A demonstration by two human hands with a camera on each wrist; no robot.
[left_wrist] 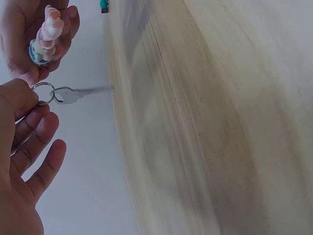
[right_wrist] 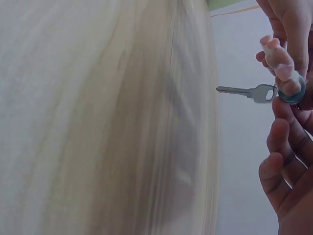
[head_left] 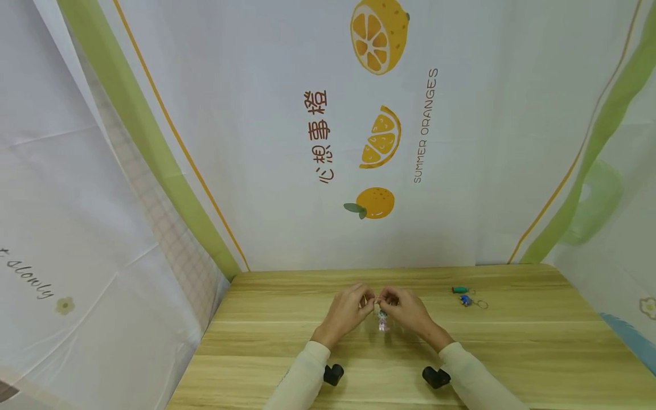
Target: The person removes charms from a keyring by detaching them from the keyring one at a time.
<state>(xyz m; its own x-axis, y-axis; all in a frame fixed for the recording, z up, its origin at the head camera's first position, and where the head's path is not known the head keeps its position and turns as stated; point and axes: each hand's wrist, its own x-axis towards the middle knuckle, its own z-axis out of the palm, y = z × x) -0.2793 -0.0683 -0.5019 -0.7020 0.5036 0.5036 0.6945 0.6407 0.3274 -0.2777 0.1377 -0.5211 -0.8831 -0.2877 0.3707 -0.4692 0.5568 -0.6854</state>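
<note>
Against an orange-printed backdrop, above a pale wooden counter, the left hand pinches a silver split ring carrying a silver metal key, while the right hand pinches the pink-and-teal figurine charm hanging beside it.

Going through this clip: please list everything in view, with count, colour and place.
key: one, silver, hanging on the ring between the hands
key ring: one, silver, pinched by the left hand
charm: one, pink and white with a teal end, at the right hand
spare keychains: two, one teal and one blue, on the table to the right
table: one, light wood
backdrop cloth: one, white with orange prints, behind the table
left hand: one, above the table centre
right hand: one, beside it
</note>
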